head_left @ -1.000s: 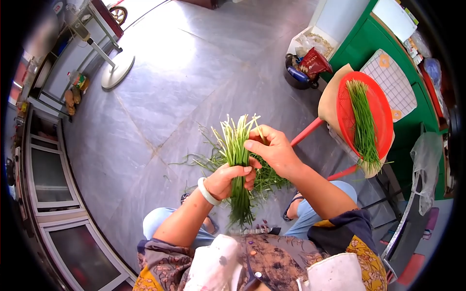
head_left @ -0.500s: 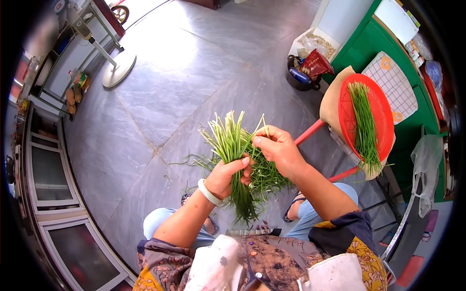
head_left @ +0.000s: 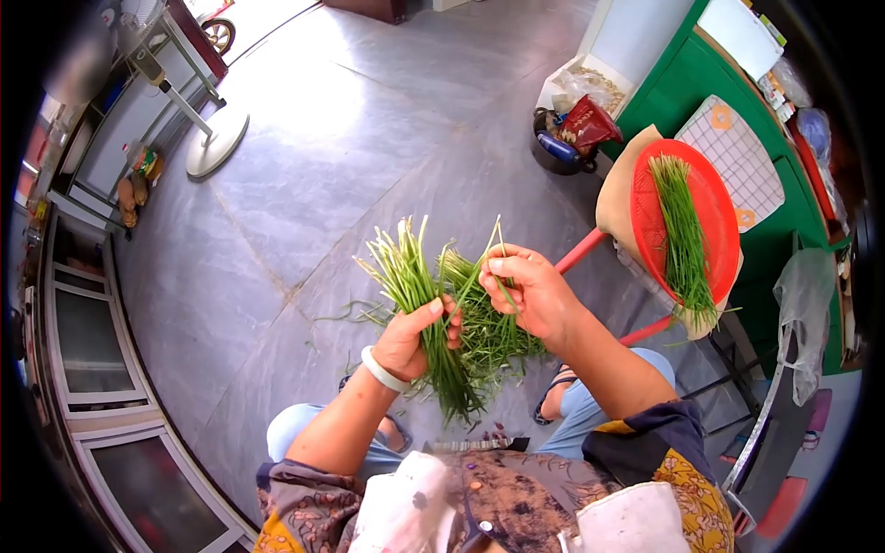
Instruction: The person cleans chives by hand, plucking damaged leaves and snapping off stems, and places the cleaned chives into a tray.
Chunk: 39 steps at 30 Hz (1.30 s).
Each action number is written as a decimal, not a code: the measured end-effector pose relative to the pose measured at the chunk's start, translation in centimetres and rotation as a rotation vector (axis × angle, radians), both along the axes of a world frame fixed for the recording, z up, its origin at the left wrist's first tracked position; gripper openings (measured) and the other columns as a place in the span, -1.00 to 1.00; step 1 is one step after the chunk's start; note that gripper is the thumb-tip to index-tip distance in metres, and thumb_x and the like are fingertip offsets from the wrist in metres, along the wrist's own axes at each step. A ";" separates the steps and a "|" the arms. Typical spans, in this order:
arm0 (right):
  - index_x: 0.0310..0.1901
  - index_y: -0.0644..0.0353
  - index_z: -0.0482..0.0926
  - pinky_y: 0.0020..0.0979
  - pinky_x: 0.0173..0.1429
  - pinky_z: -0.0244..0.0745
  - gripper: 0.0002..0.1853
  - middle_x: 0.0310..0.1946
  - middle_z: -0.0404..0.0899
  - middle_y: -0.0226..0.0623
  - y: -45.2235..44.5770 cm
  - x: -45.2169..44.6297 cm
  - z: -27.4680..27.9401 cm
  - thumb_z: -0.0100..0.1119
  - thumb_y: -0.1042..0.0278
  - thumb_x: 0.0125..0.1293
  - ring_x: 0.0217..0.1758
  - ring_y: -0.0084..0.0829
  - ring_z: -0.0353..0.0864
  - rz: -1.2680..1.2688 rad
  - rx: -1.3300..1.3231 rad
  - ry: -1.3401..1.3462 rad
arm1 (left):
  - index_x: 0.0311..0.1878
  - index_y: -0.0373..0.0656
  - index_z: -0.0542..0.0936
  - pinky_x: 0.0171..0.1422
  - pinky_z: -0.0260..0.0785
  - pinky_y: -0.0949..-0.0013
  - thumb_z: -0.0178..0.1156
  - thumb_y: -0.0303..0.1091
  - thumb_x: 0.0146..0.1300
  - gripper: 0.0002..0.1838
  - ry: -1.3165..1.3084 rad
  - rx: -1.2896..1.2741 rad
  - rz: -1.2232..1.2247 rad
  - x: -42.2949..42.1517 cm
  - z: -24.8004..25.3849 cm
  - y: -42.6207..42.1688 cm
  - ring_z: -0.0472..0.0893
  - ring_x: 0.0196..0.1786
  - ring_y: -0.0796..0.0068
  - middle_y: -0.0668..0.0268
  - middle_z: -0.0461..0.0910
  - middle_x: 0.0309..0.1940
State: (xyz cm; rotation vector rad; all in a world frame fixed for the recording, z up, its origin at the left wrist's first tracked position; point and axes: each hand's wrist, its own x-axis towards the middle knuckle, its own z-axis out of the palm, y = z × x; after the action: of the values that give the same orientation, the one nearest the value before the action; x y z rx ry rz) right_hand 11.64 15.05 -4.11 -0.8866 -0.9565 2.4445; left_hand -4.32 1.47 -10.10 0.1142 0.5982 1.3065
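Within left hand [head_left: 408,339]: green bunch [head_left: 400,276], gripped, now farther from the right hand [head_left: 539,300] than earlier.
Between right-hand fingertips: thin stalk [head_left: 498,234], pinched.
Below both: loose greens [head_left: 498,339].

Head camera looks steeply down at left hand [head_left: 407,342] and right hand [head_left: 542,293].

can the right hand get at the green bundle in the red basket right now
Probably yes, perhaps with a stretch: the green bundle lies uncovered in the red basket and nothing visible blocks the right hand, though it pinches a thin stalk.
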 end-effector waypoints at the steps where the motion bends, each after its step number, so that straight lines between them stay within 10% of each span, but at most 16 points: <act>1: -0.30 0.21 0.49 -0.66 -0.58 0.12 -0.94 -0.47 0.51 -0.39 0.2 0.1 0.1 0.04 0.44 0.28 -0.68 -0.72 0.20 -0.009 -0.010 0.016 | -0.21 -0.11 0.53 -0.22 0.31 0.41 0.22 -0.19 0.26 -0.80 0.067 -0.055 0.032 0.0 0.3 0.1 0.44 -0.33 0.46 0.33 0.50 -0.37; 19: -0.28 0.22 0.45 -0.66 -0.58 0.10 -0.93 -0.50 0.42 -0.41 1.0 1.9 0.6 -0.01 0.43 0.30 -0.65 -0.72 0.16 0.028 -0.086 0.105 | -0.25 -0.18 0.54 -0.34 0.23 0.43 0.30 -0.33 0.18 -0.82 0.560 -0.037 0.144 -1.8 1.4 1.7 0.34 -0.54 0.58 0.44 0.36 -0.64; 29: -0.24 0.19 0.53 -0.67 -0.58 0.20 -0.88 -0.48 0.53 -0.42 -1.8 -0.4 -0.6 0.11 0.34 0.36 -0.61 -0.74 0.33 0.091 -0.088 -0.074 | -0.06 -0.22 0.59 -0.37 0.27 0.51 0.29 -0.37 0.22 -0.75 0.474 0.027 0.125 -0.2 1.3 2.1 0.41 -0.49 0.63 0.37 0.61 -0.41; 39: -0.36 0.21 0.52 -0.58 -0.46 0.22 -0.83 -0.52 0.49 -0.52 -2.3 -1.0 -1.6 0.13 0.30 0.32 -0.53 -0.73 0.33 0.207 0.380 -0.287 | -0.31 -0.16 0.61 -0.44 0.22 0.57 0.31 -0.39 0.18 -0.91 0.550 -0.011 0.127 -0.1 1.6 1.8 0.41 -0.53 0.67 0.43 0.57 -0.50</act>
State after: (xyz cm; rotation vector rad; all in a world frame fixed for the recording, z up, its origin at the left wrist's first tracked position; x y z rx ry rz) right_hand 10.64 12.77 -5.70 -1.0574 -1.6227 2.2123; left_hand -4.43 3.23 -8.51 0.4413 1.0927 1.3989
